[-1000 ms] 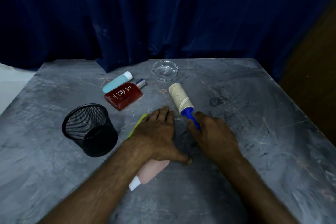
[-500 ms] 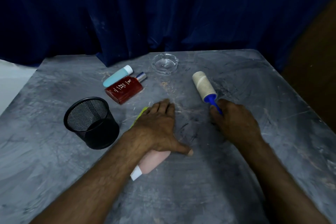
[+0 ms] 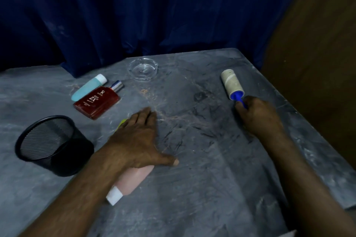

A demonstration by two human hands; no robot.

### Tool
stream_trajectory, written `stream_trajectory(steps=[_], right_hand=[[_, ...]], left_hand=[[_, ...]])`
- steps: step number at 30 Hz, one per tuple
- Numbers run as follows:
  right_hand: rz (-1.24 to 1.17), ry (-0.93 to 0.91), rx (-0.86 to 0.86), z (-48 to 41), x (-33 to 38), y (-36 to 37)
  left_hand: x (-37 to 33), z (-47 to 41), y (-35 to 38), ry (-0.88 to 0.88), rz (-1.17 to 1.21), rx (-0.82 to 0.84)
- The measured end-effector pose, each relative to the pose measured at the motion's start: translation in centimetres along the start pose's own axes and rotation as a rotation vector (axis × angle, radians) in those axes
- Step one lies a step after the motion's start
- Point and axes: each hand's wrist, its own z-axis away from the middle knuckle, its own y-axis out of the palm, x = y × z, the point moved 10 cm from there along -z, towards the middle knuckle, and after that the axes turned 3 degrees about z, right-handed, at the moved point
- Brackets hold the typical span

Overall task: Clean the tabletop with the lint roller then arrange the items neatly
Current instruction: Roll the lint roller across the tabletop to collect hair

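My right hand (image 3: 258, 115) grips the blue handle of the lint roller (image 3: 232, 84), whose beige roll lies on the grey tabletop (image 3: 202, 179) near the far right corner. My left hand (image 3: 136, 140) rests flat, fingers spread, on the table's middle, over a pink bottle (image 3: 133, 181) with a white cap and a yellow-green item (image 3: 121, 122) that is mostly hidden. A red perfume bottle (image 3: 97, 102) and a light-blue bottle (image 3: 89, 87) lie side by side at the back left. A glass ashtray (image 3: 143, 68) sits behind them.
A black mesh cup (image 3: 52, 144) stands at the left. Fine hairs and lint streaks (image 3: 173, 121) lie scattered on the table's middle. A dark blue curtain (image 3: 154, 15) hangs behind the table. The table's right edge (image 3: 308, 121) runs close to the roller.
My right hand has swept the lint roller from the table's middle out to the far right. My left hand has stayed on the pink bottle.
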Motion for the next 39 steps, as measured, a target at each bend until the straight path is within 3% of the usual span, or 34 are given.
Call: stream_trajectory(steps=[20,31,39], right_hand=[[0.048,0.358,0.054,0.7,-10.5,-4.3],[0.043,0.183,0.005,0.2,-6.3,-2.9],[-0.019,0.05,0.069,0.5,0.2,-0.2]], left_hand=[[0.7,-1.0,0.4,0.01,-0.033,-0.043],[0.7,-1.2,0.2,0.016,-0.043,-0.07],[0.8,-1.2,0.3,0.02,-0.036,-0.076]])
